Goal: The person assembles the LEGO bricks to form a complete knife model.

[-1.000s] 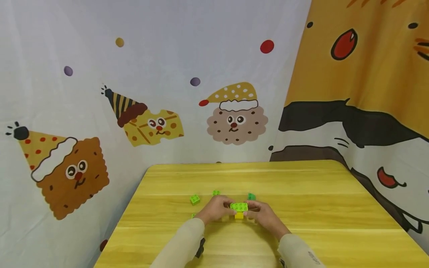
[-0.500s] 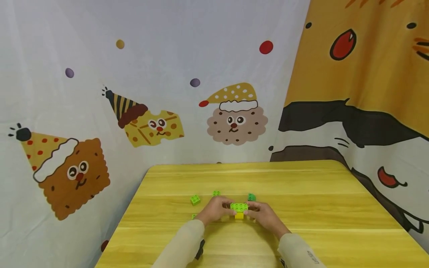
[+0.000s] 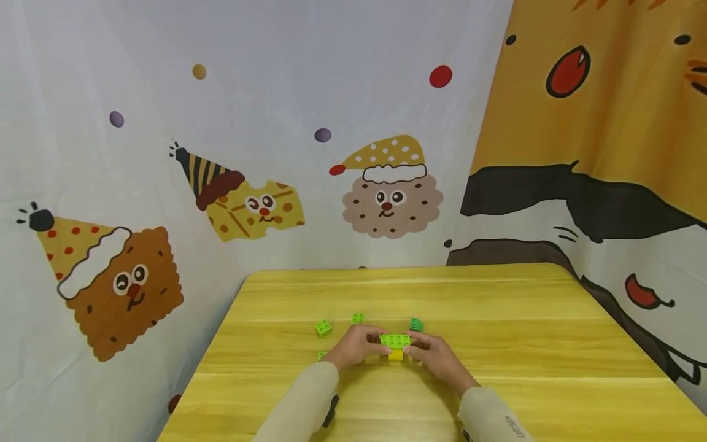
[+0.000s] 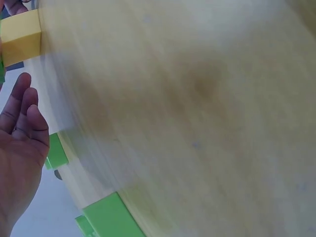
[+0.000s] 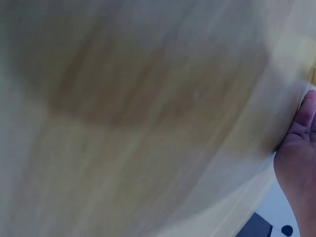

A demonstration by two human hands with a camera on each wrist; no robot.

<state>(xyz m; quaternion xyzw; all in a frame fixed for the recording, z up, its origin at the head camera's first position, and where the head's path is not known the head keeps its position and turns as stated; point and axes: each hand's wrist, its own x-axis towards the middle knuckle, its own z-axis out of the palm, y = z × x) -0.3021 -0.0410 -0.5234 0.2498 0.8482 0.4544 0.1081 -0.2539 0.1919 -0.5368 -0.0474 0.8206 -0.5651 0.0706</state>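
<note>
A long light green toy building brick (image 3: 394, 341) sits on top of a yellow brick (image 3: 395, 355) at the middle of the wooden table. My left hand (image 3: 353, 347) grips the green brick's left end between thumb and fingers. At the opposite end, my right hand (image 3: 439, 357) pinches it the same way. In the left wrist view the yellow brick (image 4: 20, 38) shows at the upper left, with the hand's lower fingers apart from it. Only a sliver of yellow brick (image 5: 314, 75) appears past my fingers in the right wrist view.
Small light green bricks lie left of the hands: one brick (image 3: 323, 329), another behind it (image 3: 358, 318), and a third (image 3: 321, 356) partly hidden by my left wrist. A dark green curved brick (image 3: 417, 325) lies beyond my right hand. A printed cloth (image 3: 276, 92) hangs behind the table (image 3: 497, 307).
</note>
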